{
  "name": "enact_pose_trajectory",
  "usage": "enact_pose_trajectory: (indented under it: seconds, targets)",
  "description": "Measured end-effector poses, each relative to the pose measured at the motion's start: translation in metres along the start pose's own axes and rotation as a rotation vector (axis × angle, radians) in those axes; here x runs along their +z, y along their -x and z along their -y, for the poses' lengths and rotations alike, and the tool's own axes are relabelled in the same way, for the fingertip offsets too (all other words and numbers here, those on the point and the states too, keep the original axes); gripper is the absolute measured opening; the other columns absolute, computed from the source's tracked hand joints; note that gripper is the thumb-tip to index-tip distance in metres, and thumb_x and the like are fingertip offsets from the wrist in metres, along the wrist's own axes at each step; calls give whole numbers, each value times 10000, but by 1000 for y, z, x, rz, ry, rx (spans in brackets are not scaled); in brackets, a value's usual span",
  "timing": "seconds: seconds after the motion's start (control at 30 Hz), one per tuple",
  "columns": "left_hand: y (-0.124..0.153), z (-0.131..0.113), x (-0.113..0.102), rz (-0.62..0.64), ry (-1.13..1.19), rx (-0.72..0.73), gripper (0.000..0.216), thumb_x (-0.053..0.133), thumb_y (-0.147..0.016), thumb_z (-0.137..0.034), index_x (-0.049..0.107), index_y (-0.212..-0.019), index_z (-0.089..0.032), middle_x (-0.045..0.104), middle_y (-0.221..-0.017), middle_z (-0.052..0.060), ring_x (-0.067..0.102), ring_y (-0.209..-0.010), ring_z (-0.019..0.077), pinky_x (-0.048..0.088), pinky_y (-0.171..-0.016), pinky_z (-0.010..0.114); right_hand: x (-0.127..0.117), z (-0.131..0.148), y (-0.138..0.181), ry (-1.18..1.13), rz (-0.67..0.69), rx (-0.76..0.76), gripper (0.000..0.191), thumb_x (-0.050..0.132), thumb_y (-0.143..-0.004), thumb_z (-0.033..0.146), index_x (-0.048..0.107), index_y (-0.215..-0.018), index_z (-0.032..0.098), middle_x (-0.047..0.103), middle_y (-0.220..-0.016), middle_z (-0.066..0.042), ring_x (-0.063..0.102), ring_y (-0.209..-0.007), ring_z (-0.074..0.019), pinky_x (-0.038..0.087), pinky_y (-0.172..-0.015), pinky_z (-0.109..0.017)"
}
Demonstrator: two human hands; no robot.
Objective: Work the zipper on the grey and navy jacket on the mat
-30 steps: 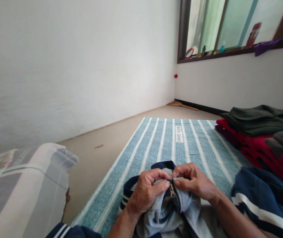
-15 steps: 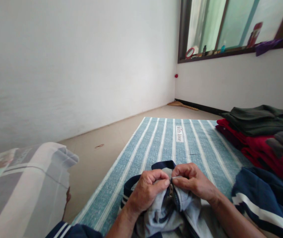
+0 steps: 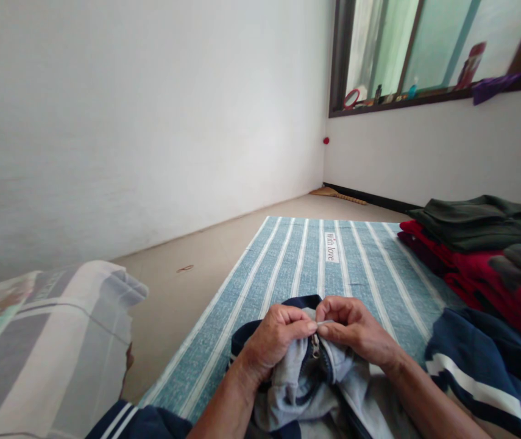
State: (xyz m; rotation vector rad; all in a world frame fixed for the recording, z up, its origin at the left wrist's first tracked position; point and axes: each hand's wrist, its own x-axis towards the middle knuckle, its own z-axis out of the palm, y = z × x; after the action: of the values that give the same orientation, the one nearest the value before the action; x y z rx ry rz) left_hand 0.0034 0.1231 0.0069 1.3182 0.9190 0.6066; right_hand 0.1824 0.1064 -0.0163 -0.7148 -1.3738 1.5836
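A grey and navy zip-up jacket lies bunched in front of me, its navy ribbed band standing up behind my hands. My left hand pinches the grey cloth at the left of the zip. From the other side, my right hand pinches the cloth too, and the fingertips of both hands almost meet. Just below them hangs the metal zip pull, with dark zip teeth running down on both sides. Striped navy sleeves of the jacket spread to the lower left and to the right.
Under the jacket is a blue-and-white striped cloth with a "With love" label. Folded clothes are piled at the right. A grey-and-white covered bundle stands at the left. Beyond lie the floor, a white wall and a window ledge with small items.
Both hands keep their pinch on the jacket and have drawn slightly closer together. The zip pull now shows more clearly below the fingertips. The view has shifted a little.
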Motion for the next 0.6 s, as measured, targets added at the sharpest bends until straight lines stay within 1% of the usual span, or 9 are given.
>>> enact_pose_trajectory:
  seconds: [0.1,0.2,0.33,0.43,0.47,0.53,0.6]
  targets:
    - [0,0,2,23,126,-55,232,692,-613,-332,620,-579,-115,494,-486,-19,354,-440,66,236,-454,222,1,2,0,-23,-21,-18,298,713,-758,391,527,-806,164,397,-530,89,256,-459,-38,162,-427,-195]
    - [-1,-1,4,53,203,-106,185,705,-582,-284,653,-613,-110,562,-522,0,418,-449,74,277,-469,217,2,3,0,-26,-36,-22,312,714,-755,407,518,-799,168,394,-539,85,259,-475,-43,166,-437,-196]
    - [-3,-1,3,60,201,-127,183,724,-577,-274,657,-619,-109,577,-520,0,431,-443,72,278,-471,215,4,2,-1,-13,-35,-30,318,715,-751,411,517,-781,165,396,-534,86,262,-470,-41,172,-429,-192]
    - [-3,1,3,52,194,-132,184,720,-574,-272,644,-613,-108,563,-509,-5,419,-438,70,269,-460,213,4,0,-2,36,-71,-40,354,719,-728,454,517,-751,164,400,-531,83,275,-469,-43,200,-428,-188]
    - [-3,1,3,36,198,-126,179,713,-573,-268,639,-611,-110,557,-505,-8,416,-438,69,270,-459,212,4,1,-1,84,-98,-55,362,712,-729,470,519,-737,164,412,-537,76,298,-475,-48,227,-434,-189]
    - [-2,-1,5,-13,207,-101,166,695,-574,-265,624,-598,-116,536,-490,-17,407,-438,68,272,-460,210,4,4,1,263,-157,-117,340,679,-758,474,536,-729,167,476,-583,48,399,-526,-73,323,-489,-201]
    - [-1,-3,6,-70,210,-74,162,682,-569,-264,608,-580,-121,518,-476,-24,396,-438,66,271,-460,210,5,12,6,520,-178,-261,274,662,-784,431,562,-763,176,581,-736,-7,532,-694,-132,430,-635,-251]
